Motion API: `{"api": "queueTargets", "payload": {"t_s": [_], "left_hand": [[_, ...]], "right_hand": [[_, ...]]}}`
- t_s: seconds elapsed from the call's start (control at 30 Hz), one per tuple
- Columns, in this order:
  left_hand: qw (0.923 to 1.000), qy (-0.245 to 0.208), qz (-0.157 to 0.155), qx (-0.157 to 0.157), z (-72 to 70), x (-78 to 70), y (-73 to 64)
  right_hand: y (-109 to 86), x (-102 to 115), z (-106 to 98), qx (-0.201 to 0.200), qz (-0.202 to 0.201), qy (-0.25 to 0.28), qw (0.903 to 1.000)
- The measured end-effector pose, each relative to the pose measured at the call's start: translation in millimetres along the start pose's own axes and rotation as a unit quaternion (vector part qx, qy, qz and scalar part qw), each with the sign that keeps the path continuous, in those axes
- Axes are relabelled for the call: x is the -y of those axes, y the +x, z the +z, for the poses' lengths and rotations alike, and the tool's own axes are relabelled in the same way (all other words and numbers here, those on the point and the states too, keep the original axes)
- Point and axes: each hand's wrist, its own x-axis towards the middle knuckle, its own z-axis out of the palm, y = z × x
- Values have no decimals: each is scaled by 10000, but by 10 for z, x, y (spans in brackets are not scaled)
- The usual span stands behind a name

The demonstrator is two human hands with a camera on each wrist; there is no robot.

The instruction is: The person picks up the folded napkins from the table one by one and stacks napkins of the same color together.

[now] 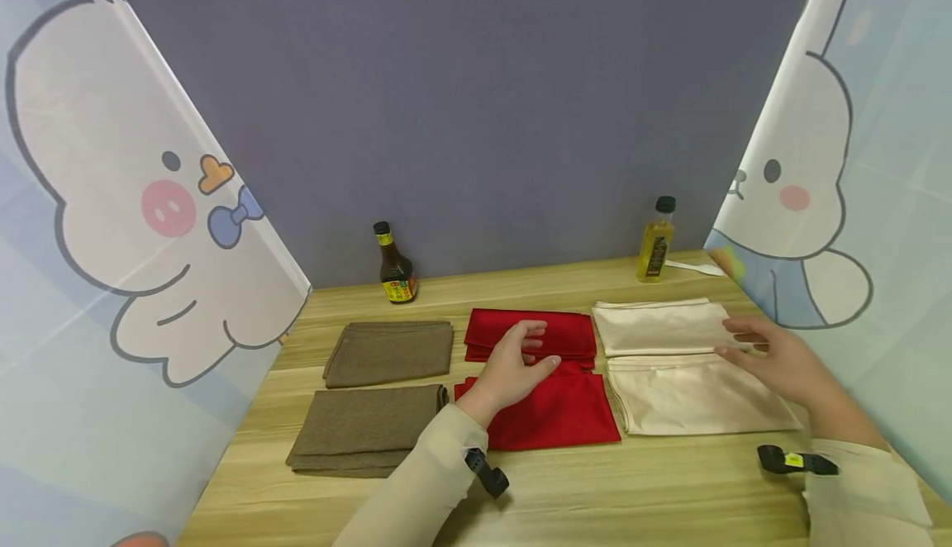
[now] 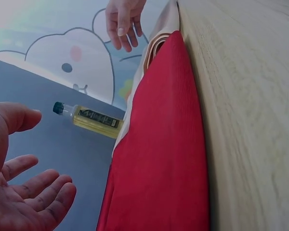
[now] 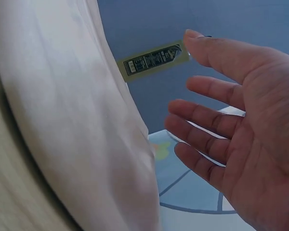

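In the head view my left hand (image 1: 515,367) hovers over two folded red cloths, the back one (image 1: 565,328) and the front one (image 1: 554,415). Its fingers are loosely bent with nothing between them. My right hand (image 1: 777,359) is above the right side of two folded cream cloths, the back one (image 1: 654,325) and the front one (image 1: 699,402), and holds nothing either. Both wrist views show the fingers spread apart from the thumb, off the fabric. On the left lie two folded brown cloths, the back one (image 1: 394,353) and the front one (image 1: 368,427).
A dark sauce bottle (image 1: 397,270) with a yellow label stands at the back left of the wooden table (image 1: 565,497). At the back right stand an oil bottle (image 1: 657,245) and, beside it, a white plastic utensil (image 1: 695,268). Cartoon-printed panels flank both sides; a grey backdrop rises behind.
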Motion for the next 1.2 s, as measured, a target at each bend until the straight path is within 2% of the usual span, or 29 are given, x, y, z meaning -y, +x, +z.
{"api": "queueTargets", "payload": {"t_s": [0.23, 0.57, 0.77, 1.07, 1.2], "left_hand": [[9999, 33, -73, 140, 106, -39, 41], [9997, 121, -112, 203, 258, -59, 128], [9996, 87, -116, 243, 330, -59, 195], [9980, 178, -85, 600, 432, -125, 269], [9979, 81, -81, 634, 481, -145, 297]], "right_hand": [[-56, -66, -48, 83, 47, 53, 9999], [-112, -77, -96, 400, 371, -74, 9985], [-109, -111, -110, 364, 376, -95, 9986], [-120, -193, -93, 245, 433, -137, 9987], [-128, -170, -114, 428, 598, -141, 9972]]}}
